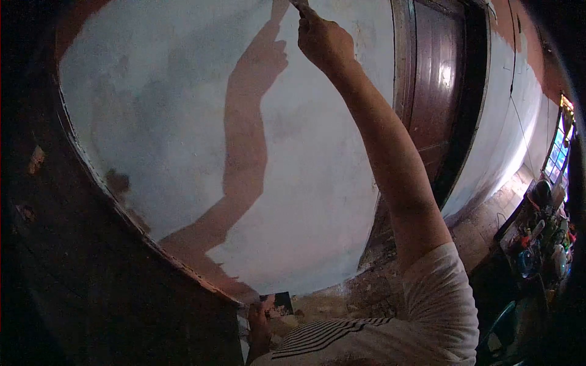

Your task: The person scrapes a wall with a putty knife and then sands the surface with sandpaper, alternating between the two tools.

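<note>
R hand [326,41] pinching thin greyish tool [296,3], mostly cropped, by matte white wall [317,171]; L hand [259,332] state: can't tell. IMO light, even pressure.

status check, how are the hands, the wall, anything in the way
Right hand high, gripping tool, cropped by frame top. Left hand low, grip unclear. White wall crossed by shadow.

At the right, a crowded table [503,235] carries many small items, among them a bluish rounded container [528,263]; most are too small to name. The pale floor [476,239] extends beside it.
</note>
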Tool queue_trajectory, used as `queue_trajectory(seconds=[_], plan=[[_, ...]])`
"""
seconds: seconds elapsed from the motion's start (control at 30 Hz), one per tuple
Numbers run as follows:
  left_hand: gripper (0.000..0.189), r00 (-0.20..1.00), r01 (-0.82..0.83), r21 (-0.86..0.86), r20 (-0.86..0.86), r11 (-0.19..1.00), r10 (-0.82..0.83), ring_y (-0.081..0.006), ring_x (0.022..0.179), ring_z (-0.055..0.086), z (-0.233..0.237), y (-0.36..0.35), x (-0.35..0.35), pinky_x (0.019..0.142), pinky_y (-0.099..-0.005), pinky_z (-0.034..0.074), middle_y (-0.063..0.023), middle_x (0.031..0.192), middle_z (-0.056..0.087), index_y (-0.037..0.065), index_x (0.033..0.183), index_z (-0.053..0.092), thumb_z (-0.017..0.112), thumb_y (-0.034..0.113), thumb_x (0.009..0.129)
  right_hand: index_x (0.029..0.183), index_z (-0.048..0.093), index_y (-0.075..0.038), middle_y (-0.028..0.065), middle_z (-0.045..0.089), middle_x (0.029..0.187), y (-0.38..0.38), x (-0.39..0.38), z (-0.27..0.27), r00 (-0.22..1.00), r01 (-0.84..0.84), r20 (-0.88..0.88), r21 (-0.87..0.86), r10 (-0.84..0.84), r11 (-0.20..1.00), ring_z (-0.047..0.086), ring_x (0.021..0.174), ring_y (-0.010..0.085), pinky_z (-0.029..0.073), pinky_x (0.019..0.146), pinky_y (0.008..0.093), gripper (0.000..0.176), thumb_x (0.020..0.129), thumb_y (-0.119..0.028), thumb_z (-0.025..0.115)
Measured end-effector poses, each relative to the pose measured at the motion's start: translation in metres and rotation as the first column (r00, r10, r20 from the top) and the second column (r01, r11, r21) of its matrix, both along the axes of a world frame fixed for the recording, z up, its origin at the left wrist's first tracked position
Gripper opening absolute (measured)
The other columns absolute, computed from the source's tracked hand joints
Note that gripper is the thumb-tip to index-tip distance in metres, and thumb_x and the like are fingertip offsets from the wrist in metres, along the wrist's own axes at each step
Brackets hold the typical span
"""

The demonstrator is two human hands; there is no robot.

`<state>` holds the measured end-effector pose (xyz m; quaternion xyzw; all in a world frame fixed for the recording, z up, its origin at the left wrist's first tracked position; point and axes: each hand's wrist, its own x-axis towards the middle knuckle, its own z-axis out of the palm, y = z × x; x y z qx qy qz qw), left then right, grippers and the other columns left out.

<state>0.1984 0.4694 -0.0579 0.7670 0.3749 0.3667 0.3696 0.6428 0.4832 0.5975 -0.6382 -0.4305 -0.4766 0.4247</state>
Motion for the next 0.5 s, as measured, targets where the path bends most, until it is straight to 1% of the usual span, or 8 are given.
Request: queue_trajectory(seconds=[0.03, 0.07, 0.17, 0.27, 0.37, 0.4, 0.47, 0.5], plan=[[0.068, 1.0, 0.002, -0.041, 0.031, 0.999, -0.001, -0.0275, 0.102, 0.061, 0.002, 0.0, 0.001, 0.094, -0.0469, 0.05, -0.0137, 0.114, 0.061, 0.003, 0.138, 0.051, 0.062, 0.052, 0.092, 0.136, 0.052, -0.02, 0.0215, 0.07, 0.081, -0.002, -0.003, -0.001, 0.998, -0.044, 0.057, 0.057, 0.041, 0.997, 0.07, 0.074, 0.0416, 0.056, 0.066, 0.0539, 0.038, 0.1, -0.03, 0.049], [0.067, 0.998, 0.007, -0.08, 0.06, 0.997, -0.003, -0.0274, 0.103, 0.061, 0.005, 0.0, 0.004, 0.094, -0.0467, 0.05, -0.0137, 0.115, 0.061, 0.003, 0.138, 0.051, 0.062, 0.052, 0.092, 0.136, 0.052, -0.02, 0.0215, 0.07, 0.081, -0.002, -0.005, -0.009, 0.997, -0.043, 0.059, 0.054, 0.04, 0.998, 0.07, 0.074, 0.0416, 0.056, 0.066, 0.0539, 0.038, 0.1, -0.03, 0.049], [0.065, 0.987, 0.038, -0.193, 0.158, 0.98, -0.007, -0.0271, 0.104, 0.06, 0.022, 0.007, 0.018, 0.095, -0.0461, 0.05, -0.0137, 0.117, 0.06, 0.003, 0.138, 0.051, 0.062, 0.05, 0.093, 0.137, 0.051, -0.02, 0.0216, 0.07, 0.077, -0.01, -0.013, -0.052, 0.997, -0.009, -0.073, -0.099, 0.002, 0.995, 0.069, 0.068, 0.0417, 0.056, 0.063, 0.0528, 0.038, 0.1, -0.03, 0.048], [0.063, 0.968, 0.081, -0.301, 0.253, 0.95, -0.003, -0.0268, 0.106, 0.06, 0.036, 0.007, 0.024, 0.095, -0.0454, 0.05, -0.0138, 0.119, 0.059, 0.003, 0.138, 0.051, 0.062, 0.047, 0.094, 0.136, 0.051, -0.019, 0.0212, 0.07, 0.077, 0.0, -0.006, -0.057, 0.997, -0.036, -0.064, -0.05, 0.032, 0.998, 0.069, 0.068, 0.0423, 0.055, 0.063, 0.0533, 0.037, 0.1, -0.03, 0.049], [0.062, 0.944, 0.132, -0.403, 0.33, 0.906, 0.01, -0.0266, 0.107, 0.059, 0.038, -0.002, 0.019, 0.095, -0.0447, 0.05, -0.0138, 0.12, 0.058, 0.003, 0.138, 0.05, 0.062, 0.045, 0.095, 0.134, 0.052, -0.018, 0.0208, 0.069, 0.077, 0.008, -0.003, -0.026, 0.999, -0.038, -0.004, 0.031, 0.038, 0.999, 0.068, 0.066, 0.043, 0.055, 0.062, 0.0543, 0.036, 0.1, -0.03, 0.049], [0.061, 0.935, 0.148, -0.436, 0.354, 0.888, 0.018, -0.0265, 0.107, 0.059, 0.037, -0.007, 0.013, 0.095, -0.0445, 0.049, -0.0139, 0.121, 0.058, 0.003, 0.138, 0.05, 0.062, 0.044, 0.095, 0.134, 0.052, -0.018, 0.0208, 0.069, 0.077, 0.007, -0.002, -0.016, 0.999, -0.034, -0.017, 0.031, 0.035, 0.999, 0.068, 0.066, 0.043, 0.055, 0.062, 0.0543, 0.036, 0.1, -0.03, 0.049], [0.06, 0.921, 0.17, -0.489, 0.389, 0.855, 0.039, -0.0263, 0.108, 0.059, 0.034, -0.011, 0.008, 0.095, -0.0441, 0.049, -0.0139, 0.122, 0.057, 0.003, 0.138, 0.05, 0.062, 0.043, 0.096, 0.127, 0.055, -0.015, 0.0209, 0.07, 0.082, 0.005, -0.001, -0.005, 0.996, -0.085, -0.039, -0.062, 0.082, 0.994, 0.07, 0.075, 0.0395, 0.054, 0.064, 0.0536, 0.032, 0.098, -0.028, 0.05], [0.059, 0.914, 0.182, -0.507, 0.403, 0.842, 0.046, -0.0262, 0.109, 0.058, 0.035, -0.011, 0.007, 0.095, -0.0439, 0.049, -0.0139, 0.123, 0.057, 0.003, 0.139, 0.05, 0.062, 0.042, 0.096, 0.13, 0.054, -0.016, 0.0208, 0.07, 0.08, 0.009, -0.003, -0.014, 0.994, -0.101, -0.03, -0.007, 0.101, 0.995, 0.069, 0.071, 0.0414, 0.054, 0.063, 0.0545, 0.034, 0.099, -0.03, 0.049]])
